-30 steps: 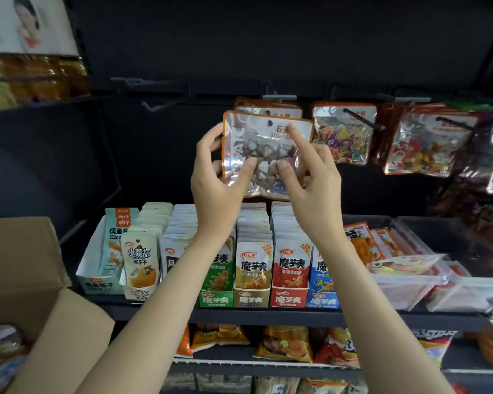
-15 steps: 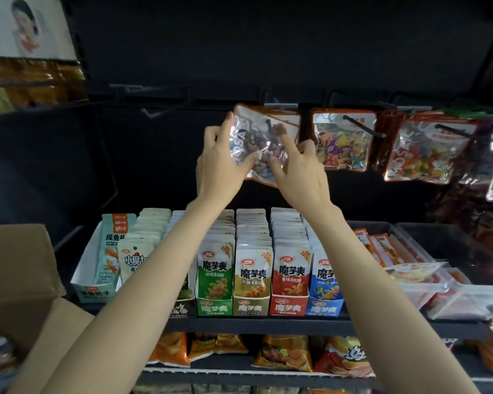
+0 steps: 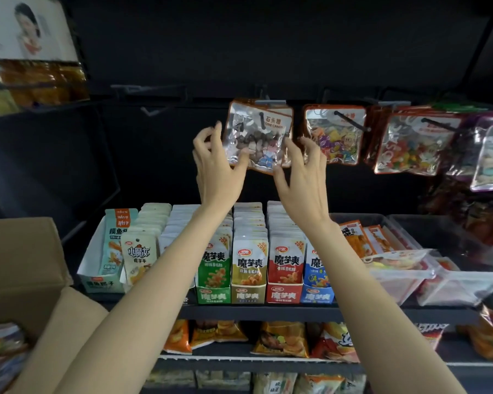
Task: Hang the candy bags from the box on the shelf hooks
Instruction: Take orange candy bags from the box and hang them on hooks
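While both raised, left hand (image 3: 215, 163) and right hand (image 3: 305, 172) flank the candy bag (image 3: 258, 137).

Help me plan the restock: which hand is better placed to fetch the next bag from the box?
Left. The cardboard box sits at lower left, on the left hand's side; the right hand would cross over. The stone candy bag already hangs on its hook.

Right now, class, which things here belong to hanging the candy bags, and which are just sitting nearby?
Part of the job:
stone candy bag on its hook
left hand
right hand
cardboard box

Just nearby:
fruit candy bags already hung
konjac snack packs
clear bins
chip bags below
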`<state>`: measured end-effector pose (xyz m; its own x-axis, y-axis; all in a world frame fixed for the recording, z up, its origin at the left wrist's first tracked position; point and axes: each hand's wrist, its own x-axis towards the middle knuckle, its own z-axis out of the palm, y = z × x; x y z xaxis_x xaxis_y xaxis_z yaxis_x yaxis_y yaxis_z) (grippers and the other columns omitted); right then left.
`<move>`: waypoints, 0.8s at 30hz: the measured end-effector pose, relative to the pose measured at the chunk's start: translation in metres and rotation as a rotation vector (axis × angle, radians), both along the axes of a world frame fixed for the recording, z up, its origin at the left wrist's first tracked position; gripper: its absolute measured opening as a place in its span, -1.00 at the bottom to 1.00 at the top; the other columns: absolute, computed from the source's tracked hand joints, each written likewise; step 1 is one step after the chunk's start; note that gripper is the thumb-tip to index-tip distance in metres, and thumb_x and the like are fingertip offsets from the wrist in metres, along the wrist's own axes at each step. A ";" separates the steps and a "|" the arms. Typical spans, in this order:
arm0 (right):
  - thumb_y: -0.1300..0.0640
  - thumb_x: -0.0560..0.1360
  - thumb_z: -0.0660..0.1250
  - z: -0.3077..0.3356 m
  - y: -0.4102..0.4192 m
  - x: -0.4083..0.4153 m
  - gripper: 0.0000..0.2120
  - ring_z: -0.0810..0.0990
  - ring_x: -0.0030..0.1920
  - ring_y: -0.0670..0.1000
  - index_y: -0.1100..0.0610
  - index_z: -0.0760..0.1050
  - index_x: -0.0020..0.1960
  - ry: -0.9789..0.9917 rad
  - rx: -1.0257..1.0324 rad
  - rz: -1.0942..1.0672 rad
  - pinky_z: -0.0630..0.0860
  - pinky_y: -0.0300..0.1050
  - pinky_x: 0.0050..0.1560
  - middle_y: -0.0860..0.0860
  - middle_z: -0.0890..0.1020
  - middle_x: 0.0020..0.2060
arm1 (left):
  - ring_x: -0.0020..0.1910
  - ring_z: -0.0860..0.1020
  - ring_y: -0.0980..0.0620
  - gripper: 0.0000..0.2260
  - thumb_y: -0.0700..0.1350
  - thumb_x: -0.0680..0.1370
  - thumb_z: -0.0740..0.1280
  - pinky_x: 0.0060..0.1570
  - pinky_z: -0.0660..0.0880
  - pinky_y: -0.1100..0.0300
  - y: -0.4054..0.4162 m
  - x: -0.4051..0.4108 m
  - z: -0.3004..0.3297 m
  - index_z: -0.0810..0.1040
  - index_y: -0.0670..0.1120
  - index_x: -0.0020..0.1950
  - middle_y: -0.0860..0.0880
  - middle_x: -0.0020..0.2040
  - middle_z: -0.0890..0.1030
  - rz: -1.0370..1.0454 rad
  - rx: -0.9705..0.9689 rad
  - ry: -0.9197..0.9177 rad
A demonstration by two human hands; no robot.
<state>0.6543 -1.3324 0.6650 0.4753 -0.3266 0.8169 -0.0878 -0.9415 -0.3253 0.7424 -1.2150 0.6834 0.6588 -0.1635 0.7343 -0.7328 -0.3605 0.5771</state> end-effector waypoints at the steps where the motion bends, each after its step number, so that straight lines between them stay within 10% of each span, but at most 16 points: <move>1: 0.14 0.57 0.26 -0.002 0.005 -0.011 -0.61 0.39 0.29 0.18 0.20 0.41 0.38 -0.060 -0.017 0.044 0.39 0.07 0.26 0.21 0.43 0.30 | 0.33 0.35 0.00 -0.50 0.04 0.54 0.33 0.05 0.29 0.44 0.008 -0.011 -0.001 0.34 -0.07 0.44 -0.07 0.36 0.34 -0.051 -0.078 0.022; 7: 0.17 0.60 0.21 -0.016 0.060 -0.078 -0.73 0.52 0.13 0.02 0.22 0.50 0.26 -0.114 -0.017 0.482 0.44 -0.14 0.15 0.07 0.59 0.09 | -0.02 0.57 0.10 -0.83 0.02 0.55 0.21 0.05 0.41 0.24 0.090 -0.094 -0.018 0.51 0.05 0.09 0.13 -0.09 0.61 -0.203 -0.323 -0.028; 12: 0.10 0.63 0.19 -0.053 0.107 -0.101 -0.77 0.63 -0.19 -0.09 0.14 0.52 0.19 0.051 0.101 0.715 0.56 -0.07 -0.23 -0.03 0.66 -0.21 | -0.43 0.53 0.19 -0.83 -0.08 0.58 0.20 -0.41 0.41 0.26 0.187 -0.131 -0.057 0.57 0.00 -0.10 0.14 -0.41 0.54 -0.194 -0.168 -0.040; 17: 0.04 0.62 0.19 -0.102 0.163 -0.097 -0.78 0.62 -0.23 -0.16 0.05 0.54 0.17 0.295 0.120 0.829 0.57 -0.08 -0.28 -0.12 0.65 -0.18 | -0.32 0.46 0.39 -0.82 -0.01 0.54 0.26 -0.29 0.29 0.53 0.299 -0.153 -0.098 0.65 0.01 -0.06 0.16 -0.28 0.59 0.027 0.375 0.024; 24: 0.15 0.56 0.27 -0.115 0.265 -0.056 -0.80 0.58 -0.01 -0.16 0.07 0.58 0.14 0.453 0.124 0.986 0.55 -0.12 -0.06 -0.10 0.61 0.00 | -0.03 0.54 0.29 -0.81 0.04 0.53 0.27 0.09 0.42 0.34 0.448 -0.130 -0.109 0.61 0.07 0.07 0.30 -0.06 0.59 0.090 0.458 0.231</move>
